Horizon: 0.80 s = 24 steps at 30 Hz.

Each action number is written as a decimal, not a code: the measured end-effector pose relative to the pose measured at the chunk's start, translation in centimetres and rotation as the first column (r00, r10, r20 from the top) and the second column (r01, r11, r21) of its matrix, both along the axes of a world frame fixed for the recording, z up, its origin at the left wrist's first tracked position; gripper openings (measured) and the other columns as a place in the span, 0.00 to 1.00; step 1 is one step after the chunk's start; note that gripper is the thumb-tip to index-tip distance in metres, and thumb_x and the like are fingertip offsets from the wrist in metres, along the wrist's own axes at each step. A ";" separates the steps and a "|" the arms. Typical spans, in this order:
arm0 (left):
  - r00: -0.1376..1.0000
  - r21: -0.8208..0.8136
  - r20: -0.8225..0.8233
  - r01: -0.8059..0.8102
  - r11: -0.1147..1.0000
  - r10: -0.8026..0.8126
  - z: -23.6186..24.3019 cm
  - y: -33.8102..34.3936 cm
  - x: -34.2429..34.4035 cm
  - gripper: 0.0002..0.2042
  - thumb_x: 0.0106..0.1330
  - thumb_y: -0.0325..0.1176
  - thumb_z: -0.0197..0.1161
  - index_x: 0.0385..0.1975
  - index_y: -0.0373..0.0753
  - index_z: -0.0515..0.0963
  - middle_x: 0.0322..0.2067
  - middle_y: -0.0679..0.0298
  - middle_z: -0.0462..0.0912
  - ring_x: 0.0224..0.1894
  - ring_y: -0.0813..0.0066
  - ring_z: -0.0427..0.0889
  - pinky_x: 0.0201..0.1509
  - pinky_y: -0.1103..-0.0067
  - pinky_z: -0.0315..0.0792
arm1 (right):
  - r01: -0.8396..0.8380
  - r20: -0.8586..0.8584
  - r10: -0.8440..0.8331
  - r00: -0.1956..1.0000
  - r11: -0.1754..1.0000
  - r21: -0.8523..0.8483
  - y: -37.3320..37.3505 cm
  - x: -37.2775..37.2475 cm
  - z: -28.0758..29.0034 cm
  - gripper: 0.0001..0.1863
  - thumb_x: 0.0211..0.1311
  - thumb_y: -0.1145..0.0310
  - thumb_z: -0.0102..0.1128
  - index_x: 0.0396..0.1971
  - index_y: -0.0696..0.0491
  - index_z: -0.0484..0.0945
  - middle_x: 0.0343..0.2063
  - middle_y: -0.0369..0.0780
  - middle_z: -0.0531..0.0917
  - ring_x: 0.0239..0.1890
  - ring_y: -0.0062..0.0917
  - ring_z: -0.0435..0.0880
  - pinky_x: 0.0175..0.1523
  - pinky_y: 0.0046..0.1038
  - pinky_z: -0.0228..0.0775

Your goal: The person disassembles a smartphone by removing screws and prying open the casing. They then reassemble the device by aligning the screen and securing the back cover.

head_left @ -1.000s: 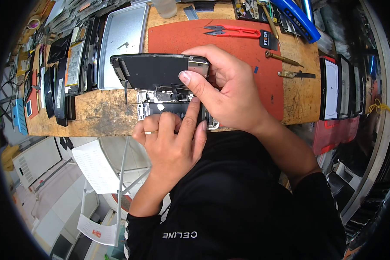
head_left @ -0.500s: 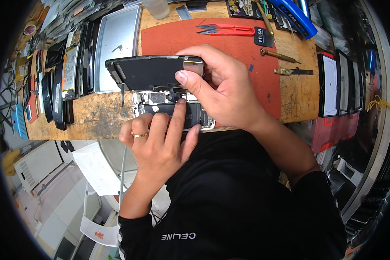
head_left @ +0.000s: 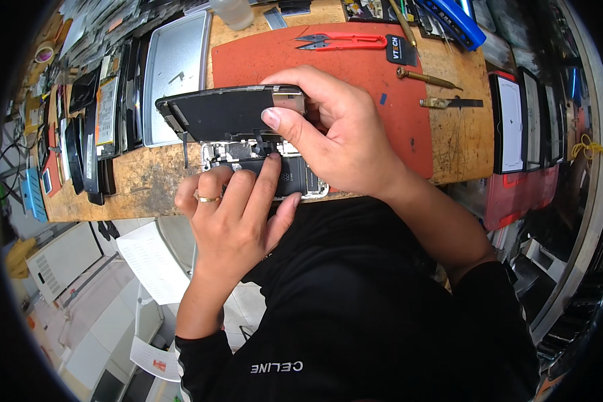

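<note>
An opened phone lies at the bench's near edge, its white-rimmed body (head_left: 295,175) showing a black battery and circuit parts. Above it, tilted up, is the black screen panel (head_left: 224,115). My right hand (head_left: 338,130) grips that panel by its right end, thumb on the inner face and fingers behind. A dark flex cable (head_left: 264,143) runs between panel and body. My left hand (head_left: 238,208), a ring on one finger, has its index fingertip pressed at the cable's lower end. Its other fingers are bent and apart, with nothing held among them.
Under the phone is a worn wooden bench (head_left: 137,184) with a red-brown mat (head_left: 395,137). Beyond lie red-handled snips (head_left: 345,42), a screwdriver (head_left: 429,78) and a small knife (head_left: 449,103). A metal tray (head_left: 174,80) and stacked phone parts (head_left: 107,114) stand at left.
The whole scene has shifted slightly left in the picture. Both hands keep nearly the same pose, the left index finger still at the cable and the right hand still holding the screen panel.
</note>
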<state>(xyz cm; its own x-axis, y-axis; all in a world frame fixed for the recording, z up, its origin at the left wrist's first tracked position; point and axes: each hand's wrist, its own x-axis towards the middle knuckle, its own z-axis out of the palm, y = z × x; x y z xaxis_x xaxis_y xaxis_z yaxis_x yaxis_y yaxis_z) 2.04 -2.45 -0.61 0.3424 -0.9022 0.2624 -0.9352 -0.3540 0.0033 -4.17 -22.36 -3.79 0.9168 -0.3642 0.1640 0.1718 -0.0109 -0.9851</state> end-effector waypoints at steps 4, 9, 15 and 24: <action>0.999 0.006 -0.019 0.030 1.000 -0.030 0.3 -0.3 0.5 0.22 0.65 0.53 0.73 0.52 0.47 0.89 0.34 0.71 0.77 0.46 0.67 0.75 0.59 0.62 0.60 | 0.011 -0.002 -0.011 1.000 1.000 -0.003 0.0 -0.1 0.0 0.12 0.78 0.77 0.65 0.56 0.62 0.80 0.39 0.34 0.85 0.42 0.11 0.82 0.47 0.20 0.79; 0.999 0.023 -0.020 0.048 0.999 -0.048 0.8 -0.7 0.7 0.22 0.64 0.52 0.74 0.51 0.46 0.88 0.34 0.70 0.77 0.46 0.67 0.75 0.61 0.61 0.61 | 0.015 -0.005 -0.015 1.000 1.000 0.001 0.1 0.0 0.0 0.11 0.78 0.77 0.65 0.55 0.62 0.80 0.38 0.34 0.85 0.42 0.10 0.81 0.47 0.19 0.79; 0.998 0.065 -0.032 0.063 0.996 -0.061 0.7 -0.3 0.7 0.21 0.64 0.49 0.72 0.53 0.45 0.88 0.35 0.70 0.77 0.47 0.68 0.76 0.64 0.61 0.62 | 0.007 0.010 -0.007 1.000 1.000 -0.015 0.0 0.1 0.1 0.12 0.78 0.77 0.64 0.56 0.61 0.81 0.38 0.33 0.85 0.42 0.11 0.81 0.48 0.20 0.78; 1.000 0.075 0.000 -0.020 0.997 0.020 -0.4 0.1 -0.5 0.27 0.70 0.55 0.66 0.62 0.45 0.87 0.37 0.68 0.75 0.44 0.66 0.75 0.61 0.62 0.60 | -0.002 0.022 0.002 1.000 1.000 0.001 0.0 0.0 -0.2 0.11 0.78 0.78 0.63 0.56 0.63 0.80 0.39 0.34 0.84 0.42 0.12 0.82 0.48 0.20 0.79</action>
<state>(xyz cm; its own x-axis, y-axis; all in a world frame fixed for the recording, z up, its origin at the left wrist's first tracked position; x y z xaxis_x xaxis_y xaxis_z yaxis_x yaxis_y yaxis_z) 1.56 -2.35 -1.00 0.3610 -0.9121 0.1942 -0.9279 -0.3721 -0.0228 -4.22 -22.31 -3.97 0.9137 -0.3628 0.1832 0.1931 -0.0093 -0.9811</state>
